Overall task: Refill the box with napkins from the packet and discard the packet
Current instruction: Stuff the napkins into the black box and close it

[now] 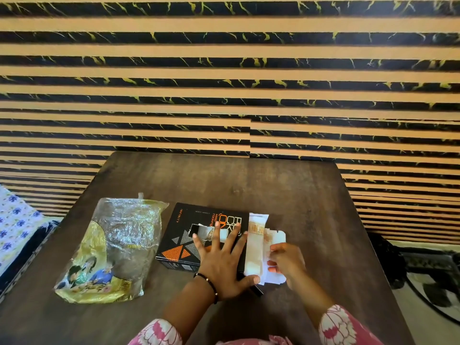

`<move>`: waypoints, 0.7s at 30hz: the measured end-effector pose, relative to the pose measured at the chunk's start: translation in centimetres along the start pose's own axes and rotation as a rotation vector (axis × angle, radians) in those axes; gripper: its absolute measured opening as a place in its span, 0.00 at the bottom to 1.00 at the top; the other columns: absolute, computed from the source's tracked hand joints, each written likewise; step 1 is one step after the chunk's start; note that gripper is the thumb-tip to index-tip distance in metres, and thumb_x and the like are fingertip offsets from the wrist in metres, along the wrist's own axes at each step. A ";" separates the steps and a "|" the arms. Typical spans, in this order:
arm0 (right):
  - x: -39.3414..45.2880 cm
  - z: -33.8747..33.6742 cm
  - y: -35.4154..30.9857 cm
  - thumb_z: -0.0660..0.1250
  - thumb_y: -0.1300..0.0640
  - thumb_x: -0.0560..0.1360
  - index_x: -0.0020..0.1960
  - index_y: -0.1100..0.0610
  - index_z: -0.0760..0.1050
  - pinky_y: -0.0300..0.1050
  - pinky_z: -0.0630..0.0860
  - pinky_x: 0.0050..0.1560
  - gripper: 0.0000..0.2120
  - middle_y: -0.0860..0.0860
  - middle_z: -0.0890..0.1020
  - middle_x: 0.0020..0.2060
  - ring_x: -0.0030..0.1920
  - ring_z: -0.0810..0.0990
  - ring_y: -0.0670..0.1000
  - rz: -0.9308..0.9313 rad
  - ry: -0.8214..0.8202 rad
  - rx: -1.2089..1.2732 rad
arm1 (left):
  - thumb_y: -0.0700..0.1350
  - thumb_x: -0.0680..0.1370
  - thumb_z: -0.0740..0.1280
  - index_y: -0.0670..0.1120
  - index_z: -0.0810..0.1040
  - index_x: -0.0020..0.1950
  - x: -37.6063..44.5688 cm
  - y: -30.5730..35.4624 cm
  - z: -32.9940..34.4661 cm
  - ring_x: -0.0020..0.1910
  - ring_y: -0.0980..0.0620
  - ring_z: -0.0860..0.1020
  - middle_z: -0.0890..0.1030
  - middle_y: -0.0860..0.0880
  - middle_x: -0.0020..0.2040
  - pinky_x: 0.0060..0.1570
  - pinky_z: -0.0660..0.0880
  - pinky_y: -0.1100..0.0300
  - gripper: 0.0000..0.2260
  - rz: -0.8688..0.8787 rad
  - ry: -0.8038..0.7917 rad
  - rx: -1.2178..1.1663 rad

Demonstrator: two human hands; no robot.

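Observation:
A black box [179, 235] with orange print lies flat on the dark wooden table [249, 185]. A napkin shows through the slot in its top. My left hand [221, 262] is spread flat on the lid, fingers apart. At the box's open right end, white napkins [256, 247] with an orange pattern stick out. My right hand [286, 265] pinches their right edge, next to the box's white end flap [277, 236]. The crumpled clear and yellow plastic packet [117, 250] lies to the left of the box, apart from both hands.
A striped black and tan wall [224, 70] stands right behind the table. A flowered cloth [15, 225] lies at the left edge. On the floor to the right are dark objects and a cable [428, 277].

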State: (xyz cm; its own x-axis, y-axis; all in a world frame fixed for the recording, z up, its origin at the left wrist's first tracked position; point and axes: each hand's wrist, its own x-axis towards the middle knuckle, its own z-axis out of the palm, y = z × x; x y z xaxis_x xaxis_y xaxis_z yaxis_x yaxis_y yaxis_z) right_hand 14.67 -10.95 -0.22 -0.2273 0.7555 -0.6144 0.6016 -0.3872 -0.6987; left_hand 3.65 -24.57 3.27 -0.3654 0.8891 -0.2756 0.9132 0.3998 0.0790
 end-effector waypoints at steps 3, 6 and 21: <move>-0.6 1.5 -0.2 0.64 0.67 0.74 0.45 0.57 0.80 0.47 0.82 0.41 0.08 0.57 0.83 0.45 0.42 0.83 0.55 -0.047 -0.073 0.003 | 0.77 0.64 0.46 0.51 0.37 0.74 0.0 0.0 0.0 0.72 0.38 0.31 0.37 0.53 0.77 0.57 0.32 0.22 0.48 -0.007 0.002 0.006; -1.4 2.2 -0.8 0.59 0.67 0.77 0.50 0.60 0.79 0.45 0.81 0.43 0.11 0.56 0.83 0.45 0.46 0.82 0.56 -0.022 -0.263 0.115 | 0.76 0.66 0.49 0.50 0.37 0.75 0.0 -0.1 0.1 0.72 0.38 0.30 0.37 0.53 0.77 0.57 0.33 0.21 0.47 0.011 -0.009 -0.003; -1.8 3.1 -2.3 0.48 0.76 0.75 0.56 0.64 0.73 0.47 0.76 0.49 0.20 0.59 0.80 0.45 0.46 0.79 0.56 0.135 -0.478 0.512 | 0.73 0.65 0.56 0.48 0.39 0.75 -0.2 -0.3 -0.3 0.72 0.36 0.31 0.37 0.49 0.77 0.56 0.32 0.22 0.49 0.044 -0.027 0.002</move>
State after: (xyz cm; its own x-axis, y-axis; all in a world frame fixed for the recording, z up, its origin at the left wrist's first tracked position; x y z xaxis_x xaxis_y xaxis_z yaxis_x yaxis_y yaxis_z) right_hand 11.31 -13.11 1.36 -0.5575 0.4149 -0.7190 0.2393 -0.7490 -0.6178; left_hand 3.40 -24.83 3.63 -0.3195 0.8997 -0.2975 0.9288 0.3596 0.0899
